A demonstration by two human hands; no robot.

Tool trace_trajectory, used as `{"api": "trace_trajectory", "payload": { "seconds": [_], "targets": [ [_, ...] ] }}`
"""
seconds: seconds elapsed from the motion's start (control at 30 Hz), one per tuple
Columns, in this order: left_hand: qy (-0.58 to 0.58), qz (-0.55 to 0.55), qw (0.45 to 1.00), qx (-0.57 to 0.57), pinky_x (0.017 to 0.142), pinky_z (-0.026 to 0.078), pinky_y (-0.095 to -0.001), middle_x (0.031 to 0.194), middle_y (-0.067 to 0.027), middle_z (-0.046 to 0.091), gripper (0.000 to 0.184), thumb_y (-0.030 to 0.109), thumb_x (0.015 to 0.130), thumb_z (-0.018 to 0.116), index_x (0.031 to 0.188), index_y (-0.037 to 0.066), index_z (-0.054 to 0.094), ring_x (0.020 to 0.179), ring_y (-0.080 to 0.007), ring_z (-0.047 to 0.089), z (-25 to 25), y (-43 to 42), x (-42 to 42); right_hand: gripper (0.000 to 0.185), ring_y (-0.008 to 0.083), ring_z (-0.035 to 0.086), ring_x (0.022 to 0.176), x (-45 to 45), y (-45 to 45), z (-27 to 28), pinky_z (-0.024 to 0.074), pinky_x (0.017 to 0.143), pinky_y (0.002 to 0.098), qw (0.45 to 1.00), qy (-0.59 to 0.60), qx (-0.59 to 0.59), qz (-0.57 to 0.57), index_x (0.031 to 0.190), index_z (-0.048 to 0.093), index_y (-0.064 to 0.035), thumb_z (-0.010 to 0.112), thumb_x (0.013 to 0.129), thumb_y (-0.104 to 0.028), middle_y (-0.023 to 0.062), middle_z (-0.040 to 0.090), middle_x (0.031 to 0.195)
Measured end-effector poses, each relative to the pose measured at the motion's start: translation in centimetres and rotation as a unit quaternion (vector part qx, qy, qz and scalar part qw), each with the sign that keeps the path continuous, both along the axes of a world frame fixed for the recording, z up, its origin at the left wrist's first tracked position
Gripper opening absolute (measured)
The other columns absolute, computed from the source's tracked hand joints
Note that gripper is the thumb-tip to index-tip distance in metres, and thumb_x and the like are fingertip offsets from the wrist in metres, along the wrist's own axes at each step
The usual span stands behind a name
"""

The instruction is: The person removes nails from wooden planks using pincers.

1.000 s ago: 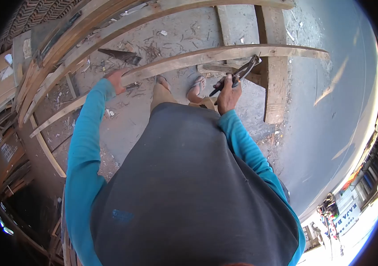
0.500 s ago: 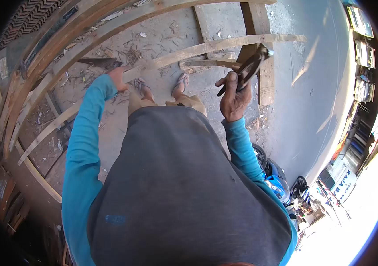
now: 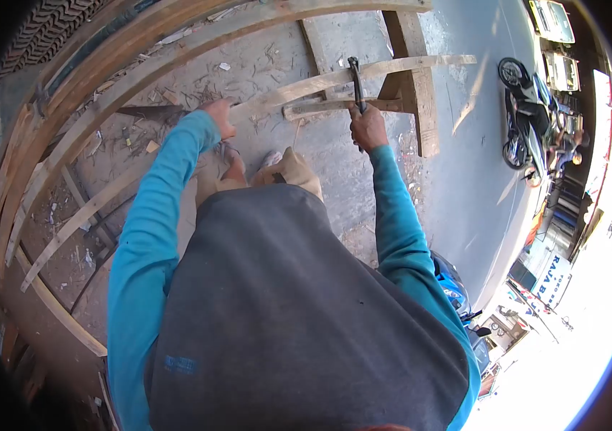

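Note:
A long curved wooden slat (image 3: 284, 92) runs across the view from lower left to upper right. My left hand (image 3: 218, 117) is closed on it near its middle. In my right hand (image 3: 369, 129), fingers wrapped around the dark handle, is a hammer (image 3: 357, 82). Its narrow head lies over the slat, to the right of my left hand; whether it touches the wood I cannot tell. Just below the slat, a shorter piece of wood (image 3: 320, 108) extends toward a thick wooden beam (image 3: 421, 108).
Curved wooden beams (image 3: 169, 54) fill the upper left. Wood scraps litter the ground around my feet. On the right, a road (image 3: 475, 129) carries a motorcycle (image 3: 525, 111) with people beyond it. Another, blue motorcycle (image 3: 450, 280) stands close to my right arm.
My right hand has swung the hammer up and left, from beside the slat to over it. My left hand appears slightly further right. A motorcycle has come into view on the road.

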State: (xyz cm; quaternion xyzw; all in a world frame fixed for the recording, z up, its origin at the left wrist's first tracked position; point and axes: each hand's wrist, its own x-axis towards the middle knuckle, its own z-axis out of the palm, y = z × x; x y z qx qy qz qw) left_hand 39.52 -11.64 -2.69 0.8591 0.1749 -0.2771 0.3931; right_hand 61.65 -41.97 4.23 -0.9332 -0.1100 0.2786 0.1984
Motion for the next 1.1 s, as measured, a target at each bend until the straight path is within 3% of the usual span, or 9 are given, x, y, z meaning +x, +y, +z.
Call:
{"api": "trace_trajectory", "payload": {
  "seconds": [0.07, 0.13, 0.2, 0.43, 0.53, 0.63, 0.87, 0.97, 1.1],
  "targets": [
    [-0.225, 0.089, 0.940, 0.240, 0.102, 0.048, -0.0419, 0.122, -0.0180, 0.064, 0.068, 0.024, 0.067, 0.084, 0.128, 0.007, 0.061, 0.120, -0.0361, 0.058, 2.9, -1.9, -1.6, 0.031, 0.0177, 0.059, 0.046, -2.6, 2.3, 5.0, 0.0454, 0.039, 0.0334, 0.982, 0.022, 0.156, -0.108, 0.093, 0.058, 0.0004, 0.054, 0.102, -0.029, 0.0083, 0.058, 0.060],
    [-0.423, 0.117, 0.876, 0.198, 0.104, 0.043, -0.0446, 0.124, -0.0167, 0.062, 0.059, 0.017, 0.070, 0.080, 0.126, 0.010, 0.063, 0.120, -0.0355, 0.056, 5.9, -2.5, -3.7, 0.027, 0.0125, 0.055, 0.045, -4.6, 1.9, 5.7, 0.0431, 0.039, 0.0283, 0.956, -0.022, 0.263, -0.129, 0.087, 0.053, -0.0038, 0.054, 0.103, -0.025, 0.0019, 0.053, 0.060],
    [-0.462, 0.177, 0.854, 0.164, 0.098, 0.047, -0.0442, 0.118, -0.0151, 0.065, 0.050, 0.016, 0.075, 0.078, 0.122, 0.011, 0.064, 0.113, -0.0346, 0.060, 7.3, -4.9, -7.8, 0.026, 0.0120, 0.055, 0.048, -6.7, 0.6, 4.2, 0.0443, 0.041, 0.0276, 0.937, -0.010, 0.311, -0.161, 0.088, 0.053, -0.0044, 0.053, 0.103, -0.025, 0.0019, 0.053, 0.060],
    [-0.141, 0.415, 0.898, 0.036, 0.088, 0.054, -0.0406, 0.105, -0.0165, 0.071, 0.038, 0.018, 0.082, 0.073, 0.117, 0.005, 0.066, 0.099, -0.0321, 0.069, -3.9, -14.3, -32.2, 0.028, 0.0246, 0.069, 0.067, -20.2, -5.5, -4.7, 0.0571, 0.059, 0.0335, 0.874, 0.246, 0.335, -0.251, 0.106, 0.056, 0.0084, 0.056, 0.098, -0.019, 0.0174, 0.066, 0.084],
    [0.082, 0.468, 0.880, 0.021, 0.091, 0.054, -0.0401, 0.106, -0.0167, 0.073, 0.038, 0.022, 0.082, 0.071, 0.116, 0.005, 0.066, 0.102, -0.0322, 0.070, -2.6, -17.5, -41.5, 0.026, 0.0255, 0.069, 0.070, -25.9, -7.3, -6.3, 0.0577, 0.061, 0.0347, 0.860, 0.321, 0.298, -0.263, 0.106, 0.056, 0.0089, 0.056, 0.097, -0.016, 0.0180, 0.067, 0.085],
    [0.162, 0.445, 0.879, 0.051, 0.093, 0.054, -0.0416, 0.108, -0.0176, 0.072, 0.040, 0.026, 0.082, 0.069, 0.118, 0.008, 0.065, 0.104, -0.0348, 0.069, -1.2, -19.5, -47.9, 0.024, 0.0259, 0.069, 0.070, -30.7, -8.3, -6.9, 0.0579, 0.062, 0.0357, 0.850, 0.380, 0.260, -0.254, 0.107, 0.056, 0.0088, 0.056, 0.095, -0.012, 0.0185, 0.067, 0.086],
    [0.117, 0.478, 0.865, 0.096, 0.093, 0.053, -0.0450, 0.110, -0.0212, 0.070, 0.048, 0.030, 0.081, 0.068, 0.123, 0.006, 0.063, 0.104, -0.0389, 0.067, -5.5, -15.2, -57.5, 0.025, 0.0258, 0.070, 0.069, -36.6, -10.1, -5.9, 0.0578, 0.062, 0.0361, 0.863, 0.377, 0.257, -0.215, 0.105, 0.056, 0.0095, 0.054, 0.092, -0.011, 0.0188, 0.068, 0.085],
    [0.026, 0.496, 0.859, 0.126, 0.084, 0.056, -0.0412, 0.099, -0.0198, 0.072, 0.042, 0.029, 0.081, 0.069, 0.117, 0.008, 0.065, 0.093, -0.0368, 0.070, -7.6, -11.7, -60.3, 0.025, 0.0261, 0.070, 0.070, -38.5, -9.2, -5.1, 0.0575, 0.060, 0.0358, 0.915, 0.309, 0.206, -0.159, 0.102, 0.055, 0.0081, 0.052, 0.088, -0.012, 0.0186, 0.068, 0.086],
    [0.019, 0.506, 0.852, 0.131, 0.089, 0.055, -0.0414, 0.106, -0.0199, 0.071, 0.048, 0.028, 0.080, 0.071, 0.120, 0.004, 0.063, 0.099, -0.0358, 0.069, -3.5, -6.8, -63.1, 0.026, 0.0273, 0.071, 0.072, -44.0, -3.7, -3.8, 0.0584, 0.059, 0.0353, 0.916, 0.293, 0.210, -0.175, 0.103, 0.054, 0.0083, 0.054, 0.087, -0.013, 0.0206, 0.067, 0.089]
  ]
}}
